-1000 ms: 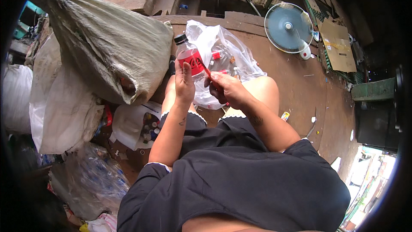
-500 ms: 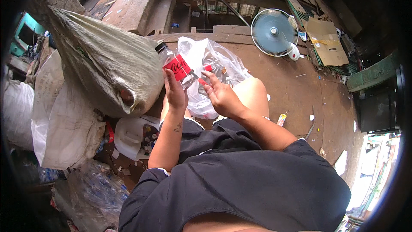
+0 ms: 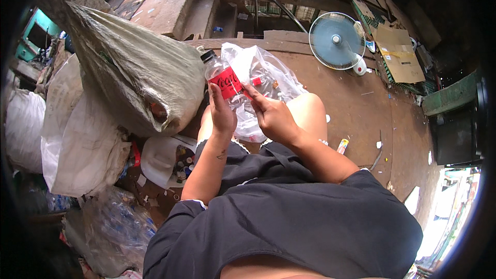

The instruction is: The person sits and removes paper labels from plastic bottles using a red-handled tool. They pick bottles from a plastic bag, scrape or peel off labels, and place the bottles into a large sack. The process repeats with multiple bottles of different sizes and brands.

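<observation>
A clear plastic bottle with a black cap and a red label is tilted in front of me, its cap up and to the left. My left hand is closed round its lower side. My right hand is closed by the label's right edge, its index finger stretched along it. Its grip is on a slim red-handled blade, now mostly hidden by the fingers and hard to tell from the label. Behind the bottle, between my legs, a white see-through plastic bag holds several clear bottles.
A big pale sack bulges at the left, beside white sacks. A white container with several bottle caps stands by my left leg. An electric fan and flattened cardboard lie ahead right on the brown floor.
My right hand has come closer to the bottle, its fingers now at the label's edge; the blade that showed before is mostly covered. The whole view has shifted slightly.
</observation>
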`<state>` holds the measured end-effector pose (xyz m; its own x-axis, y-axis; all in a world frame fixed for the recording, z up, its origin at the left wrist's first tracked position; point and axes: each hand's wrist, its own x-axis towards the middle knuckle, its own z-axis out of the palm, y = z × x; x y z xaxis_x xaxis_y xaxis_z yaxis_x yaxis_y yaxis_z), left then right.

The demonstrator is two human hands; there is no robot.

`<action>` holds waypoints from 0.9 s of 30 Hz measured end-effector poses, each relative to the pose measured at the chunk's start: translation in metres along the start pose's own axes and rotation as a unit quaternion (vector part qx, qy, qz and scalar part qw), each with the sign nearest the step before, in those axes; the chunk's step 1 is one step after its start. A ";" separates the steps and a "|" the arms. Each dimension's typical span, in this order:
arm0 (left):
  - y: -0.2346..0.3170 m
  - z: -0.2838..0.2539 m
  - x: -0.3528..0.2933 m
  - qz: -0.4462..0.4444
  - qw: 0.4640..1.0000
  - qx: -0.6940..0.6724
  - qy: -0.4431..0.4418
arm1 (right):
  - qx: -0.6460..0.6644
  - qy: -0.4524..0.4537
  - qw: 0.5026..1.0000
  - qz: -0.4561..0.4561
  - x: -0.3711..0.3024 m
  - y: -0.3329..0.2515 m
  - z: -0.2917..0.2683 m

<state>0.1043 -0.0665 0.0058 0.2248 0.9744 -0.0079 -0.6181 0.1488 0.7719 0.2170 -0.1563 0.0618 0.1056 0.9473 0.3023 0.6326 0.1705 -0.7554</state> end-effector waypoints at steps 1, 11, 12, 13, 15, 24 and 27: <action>-0.001 0.000 -0.002 0.002 1.000 -0.005 0.003 | -0.015 -0.003 1.000 0.000 -0.001 -0.002 -0.001; 0.000 0.018 -0.021 -0.140 0.989 0.026 0.029 | -0.044 -0.009 0.997 0.069 0.001 -0.006 -0.001; -0.006 0.017 -0.024 -0.132 0.990 0.021 0.050 | -0.043 -0.014 0.996 0.079 0.001 -0.005 -0.001; -0.009 0.011 -0.024 -0.113 0.992 0.034 0.038 | -0.042 -0.019 0.995 0.089 0.002 -0.004 -0.001; -0.005 0.012 -0.019 -0.092 0.994 0.034 0.049 | -0.029 -0.020 0.996 0.087 0.004 0.003 -0.002; 0.011 -0.012 -0.006 -0.175 0.982 -0.038 -0.064 | 0.507 -0.068 0.831 0.220 0.008 0.035 0.006; 0.019 -0.021 -0.003 -0.233 0.952 -0.099 -0.170 | 0.488 -0.068 0.832 0.255 0.009 0.035 0.005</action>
<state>0.0759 -0.0629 0.0067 0.7200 0.6883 -0.0884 -0.5132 0.6139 0.5998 0.2365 -0.1404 0.0357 0.0392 0.9746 -0.2206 -0.3990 -0.1871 -0.8976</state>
